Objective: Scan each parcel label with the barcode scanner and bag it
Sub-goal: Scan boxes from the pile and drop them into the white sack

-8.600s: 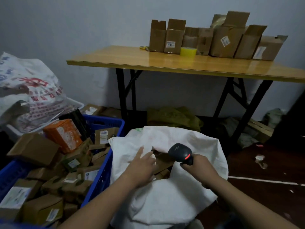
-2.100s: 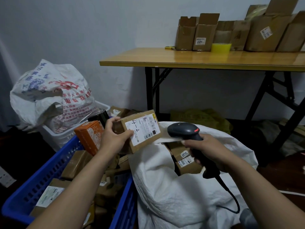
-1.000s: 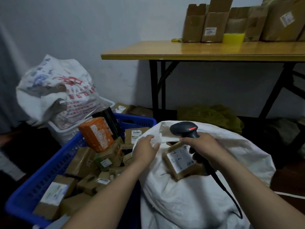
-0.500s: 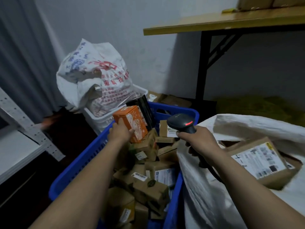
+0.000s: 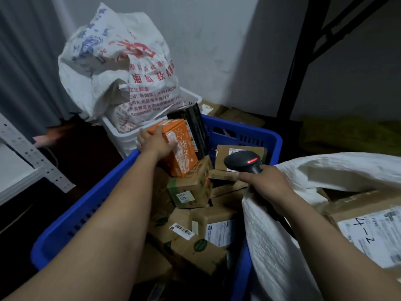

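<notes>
Head view: blue crate (image 5: 86,205) sits centre, heaped w/ cardboard parcels (image 5: 191,190). L hand (image 5: 155,144) reaches in over crate's left rim, fingers curled round orange box (image 5: 182,148) on top of the heap near crate's far-left corner, gripping it; box is tilted. R hand (image 5: 267,185) is over crate's right side, fingers wrapped tight round handle of barcode scanner (image 5: 240,162), red light lit on its head. White sack (image 5: 271,246) presses against crate's right wall, mouth open; inside it a labelled parcel (image 5: 368,227) marked "4-2", label up. Behind crate's far-left corner: white basket (image 5: 121,135) w/ printed woven bag (image 5: 121,66) in it.
</notes>
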